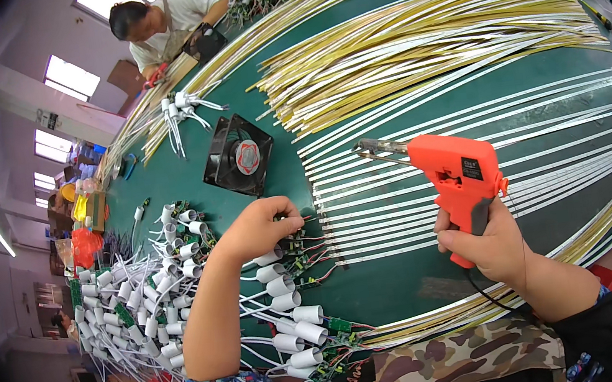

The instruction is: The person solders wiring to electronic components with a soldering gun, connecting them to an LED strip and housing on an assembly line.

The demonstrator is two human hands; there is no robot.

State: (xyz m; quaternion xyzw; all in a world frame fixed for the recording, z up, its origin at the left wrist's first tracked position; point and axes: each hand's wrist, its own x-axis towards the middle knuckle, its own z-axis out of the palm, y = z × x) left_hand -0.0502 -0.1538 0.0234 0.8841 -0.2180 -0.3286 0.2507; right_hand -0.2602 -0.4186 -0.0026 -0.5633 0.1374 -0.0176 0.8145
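My right hand [492,244] is wrapped round the handle of a red soldering gun [453,164]. Its metal tip points left, above a row of thin white light strips [429,189] laid side by side on the table. Just past the strips' left ends, my left hand [268,227] is closed in a pinch, and its fingers hide most of what they hold. Below it lie small green circuit boards [339,326] with thin wires, some joined to strip ends. White lamp sockets [281,285] on white cables lie beside my left forearm.
A black fan [238,156] stands beyond my left hand. Bundled yellow and white strips [426,44] cover the far side of the green table [404,286]. A large heap of sockets [132,307] fills the left. Across the table sits another person [165,28] holding something red.
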